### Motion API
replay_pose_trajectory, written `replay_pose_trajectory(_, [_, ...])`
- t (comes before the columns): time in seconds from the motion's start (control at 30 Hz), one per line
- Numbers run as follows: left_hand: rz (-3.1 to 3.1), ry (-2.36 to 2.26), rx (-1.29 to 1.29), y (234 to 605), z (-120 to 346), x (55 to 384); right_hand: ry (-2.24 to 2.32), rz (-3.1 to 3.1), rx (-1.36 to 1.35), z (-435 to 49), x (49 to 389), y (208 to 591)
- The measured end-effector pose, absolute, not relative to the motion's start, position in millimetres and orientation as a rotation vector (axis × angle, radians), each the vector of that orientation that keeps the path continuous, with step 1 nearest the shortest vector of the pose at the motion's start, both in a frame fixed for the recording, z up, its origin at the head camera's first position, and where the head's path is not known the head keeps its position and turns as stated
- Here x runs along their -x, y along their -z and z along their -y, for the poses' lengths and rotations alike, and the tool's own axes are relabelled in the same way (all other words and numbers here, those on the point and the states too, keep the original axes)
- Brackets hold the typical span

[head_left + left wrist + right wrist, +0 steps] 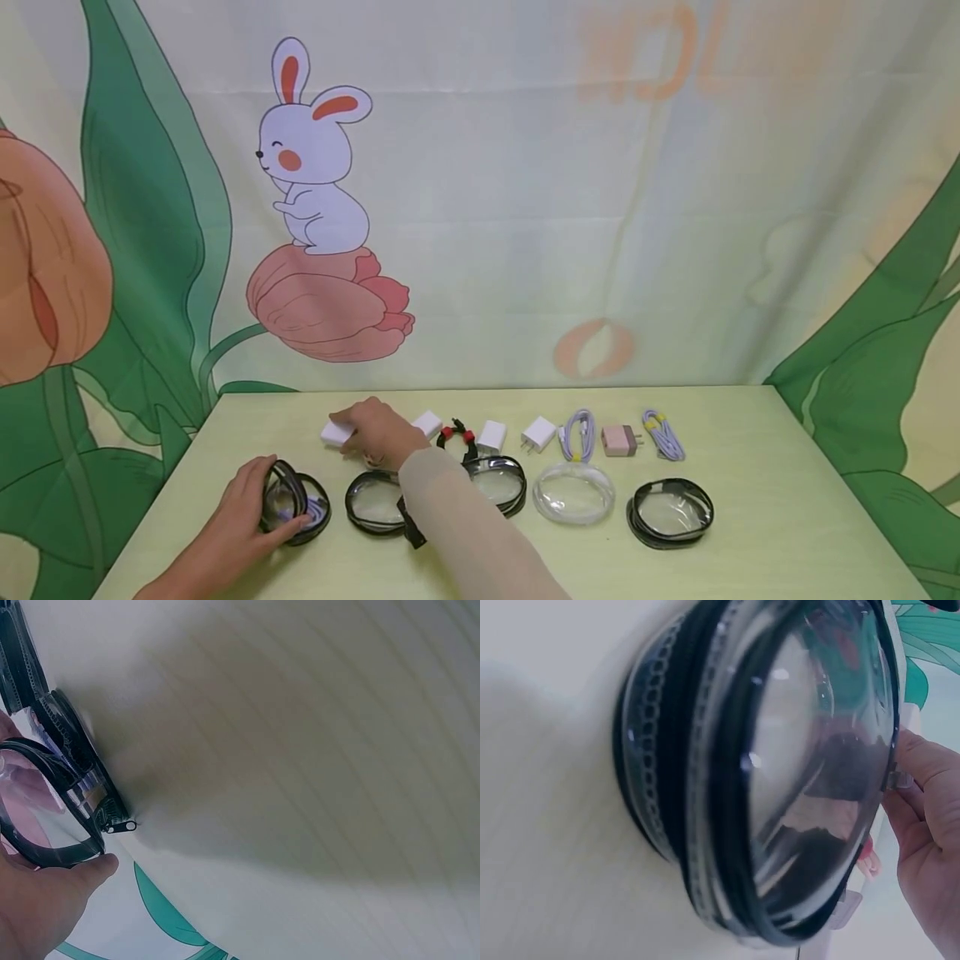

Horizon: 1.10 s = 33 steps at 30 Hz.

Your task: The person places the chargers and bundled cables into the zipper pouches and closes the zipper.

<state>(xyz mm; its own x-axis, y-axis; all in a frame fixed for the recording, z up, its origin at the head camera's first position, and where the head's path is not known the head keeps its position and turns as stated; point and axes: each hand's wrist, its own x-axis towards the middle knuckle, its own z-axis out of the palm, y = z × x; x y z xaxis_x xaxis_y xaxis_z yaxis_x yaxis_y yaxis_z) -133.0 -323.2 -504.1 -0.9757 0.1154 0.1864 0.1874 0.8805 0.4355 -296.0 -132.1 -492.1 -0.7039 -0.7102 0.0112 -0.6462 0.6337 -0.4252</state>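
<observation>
My left hand [236,517] grips a round clear pouch with black trim [318,533] at the left of the table, thumb on its rim and fingers behind the raised lid. A coiled purple cable [315,510] lies inside it. In the left wrist view, the thumb presses the pouch's black rim [56,855] near the zip pull [121,826]. Farther back, my right hand [381,433] pinches a white charger block [334,434] between thumb and forefinger. Below the right hand is another black-trimmed round pouch [363,527], partly hidden by the forearm.
More round pouches stand along the front: one black-trimmed [516,477], one white-trimmed [573,517], one black-trimmed [667,537]. Behind them lie white chargers [538,433], a black cable with red parts [470,446], purple cables [587,433] and a pink charger [615,440]. A printed curtain [480,250] hangs behind.
</observation>
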Motion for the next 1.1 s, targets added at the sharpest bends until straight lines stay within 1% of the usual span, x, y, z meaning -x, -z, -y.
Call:
replay_pose_trajectory(0.33, [2.901,0.697,0.243,503.4,320.7,134.3,0.641,-2.667,1.091,129.6,306.4,487.9])
replay_pose_trajectory(0.6, [2.907,0.693,0.246,503.5,319.7,136.9,0.498,-2.677,1.196,127.3,304.8,479.0])
replay_pose_trajectory(0.83, [2.909,0.718,0.241,504.6,318.7,136.9,0.468,-2.632,1.239,124.1,298.8,481.3])
replay_pose_trajectory(1.1, [2.928,0.734,0.245,502.3,321.8,138.8,0.521,-2.586,1.350,132.4,277.7,476.0])
